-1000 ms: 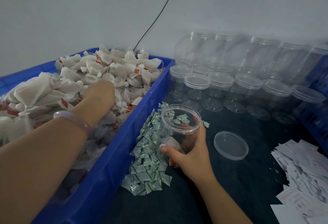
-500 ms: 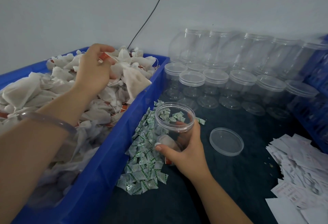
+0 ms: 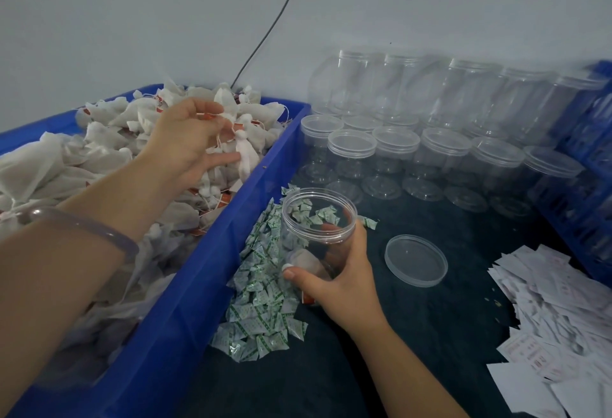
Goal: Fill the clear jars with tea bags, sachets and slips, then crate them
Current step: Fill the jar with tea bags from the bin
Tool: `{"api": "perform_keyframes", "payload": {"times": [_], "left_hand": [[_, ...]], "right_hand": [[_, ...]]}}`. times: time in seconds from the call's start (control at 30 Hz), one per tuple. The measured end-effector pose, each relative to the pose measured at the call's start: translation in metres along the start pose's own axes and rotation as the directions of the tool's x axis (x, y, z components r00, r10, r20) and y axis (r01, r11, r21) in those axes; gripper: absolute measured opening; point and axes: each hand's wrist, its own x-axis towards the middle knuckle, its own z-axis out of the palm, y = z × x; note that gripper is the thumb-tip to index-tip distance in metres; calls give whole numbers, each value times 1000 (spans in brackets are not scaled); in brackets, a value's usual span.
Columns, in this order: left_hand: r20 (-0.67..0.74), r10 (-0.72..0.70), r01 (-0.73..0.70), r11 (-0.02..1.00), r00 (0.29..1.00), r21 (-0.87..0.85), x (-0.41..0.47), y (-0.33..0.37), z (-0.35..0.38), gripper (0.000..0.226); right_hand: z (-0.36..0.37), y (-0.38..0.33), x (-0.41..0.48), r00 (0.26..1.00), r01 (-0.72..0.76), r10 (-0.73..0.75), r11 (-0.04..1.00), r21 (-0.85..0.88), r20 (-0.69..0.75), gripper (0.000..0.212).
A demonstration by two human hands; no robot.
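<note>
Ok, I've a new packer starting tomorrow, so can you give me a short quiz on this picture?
1. True or false: the jar in the right hand is closed.
2. What does the left hand pinch? A tea bags; B a jar; C nothing.
3. Fill in: the loose lid lies to the held jar's ___.
Key: 1 false; 2 A; 3 right.

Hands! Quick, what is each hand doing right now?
The left hand pinches a tea bag by its string, above the blue bin.
The right hand grips the open clear jar.
</note>
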Motion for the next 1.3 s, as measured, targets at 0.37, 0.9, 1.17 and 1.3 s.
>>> {"api": "perform_keyframes", "payload": {"times": [0.37, 0.9, 1.17, 1.3], "left_hand": [[221, 170, -47, 880, 960, -472, -46, 27, 45, 27], [737, 104, -694, 447, 668, 565, -66, 1, 48, 21], [707, 19, -655, 395, 707, 644, -63, 2, 46, 17], [731, -28, -684, 331, 682, 650, -60, 1, 45, 7]], "right_hand": [[3, -1, -1, 1000, -13, 13, 1000, 9, 3, 110], [3, -5, 0, 998, 56, -56, 998, -33, -1, 104], [2, -5, -1, 999, 34, -34, 999, -28, 10, 108], [3, -5, -2, 1000, 17, -17, 999, -43, 6, 110]]}}
